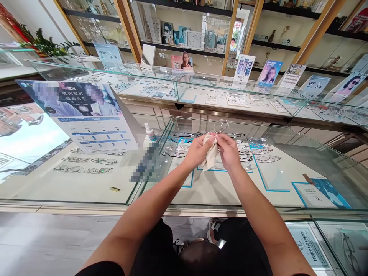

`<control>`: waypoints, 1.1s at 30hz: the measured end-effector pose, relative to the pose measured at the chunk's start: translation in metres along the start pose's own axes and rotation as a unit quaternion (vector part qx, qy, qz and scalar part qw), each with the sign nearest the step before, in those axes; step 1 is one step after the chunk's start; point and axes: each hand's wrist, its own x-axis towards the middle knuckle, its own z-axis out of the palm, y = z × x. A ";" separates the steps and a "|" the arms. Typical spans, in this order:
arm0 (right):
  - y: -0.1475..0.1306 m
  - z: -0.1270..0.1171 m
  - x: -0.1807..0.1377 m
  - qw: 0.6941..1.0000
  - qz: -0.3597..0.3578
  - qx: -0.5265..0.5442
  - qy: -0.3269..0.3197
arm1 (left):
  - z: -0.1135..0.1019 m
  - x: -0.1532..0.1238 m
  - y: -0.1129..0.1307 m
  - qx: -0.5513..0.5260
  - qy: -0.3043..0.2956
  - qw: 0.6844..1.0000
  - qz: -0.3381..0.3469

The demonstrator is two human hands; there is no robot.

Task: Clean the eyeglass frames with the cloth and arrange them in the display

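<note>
At your far left, a printed sign [94,119] stands tilted on the glass counter [94,197], with rows of frames [83,165] below its right half. Just right of the sign, a small white bottle [150,132] stands upright beside a dark item too blurred to name. Next comes your left hand [197,152], its fingers bunched around a pale cloth [211,158] that hangs down between your two hands. The eyeglasses [221,126] rise just beyond your fingertips, on the far side, a little right of the cloth's middle. One rounded rim shows, its longer way running roughly crosswise with the right end slightly higher; the rest is hidden, so you cannot tell the whole frame's axis. Your right hand [229,150] is nearer to that rim, its thumb and fingers apparently pinching the near edge, touching the cloth too. Farther right, a blue-and-white card [319,193] lies well apart from both hands.
</note>
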 end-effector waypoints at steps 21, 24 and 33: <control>-0.009 -0.017 0.012 0.998 -0.012 0.005 0.068 | -0.012 0.014 -0.012 -0.078 0.079 0.992 -0.060; -0.015 -0.026 0.017 0.996 -0.038 0.024 0.074 | -0.022 0.021 -0.011 -0.092 0.136 0.985 -0.058; -0.021 -0.029 0.018 0.998 -0.041 0.021 0.042 | -0.052 0.007 0.025 -0.060 0.241 0.969 -0.014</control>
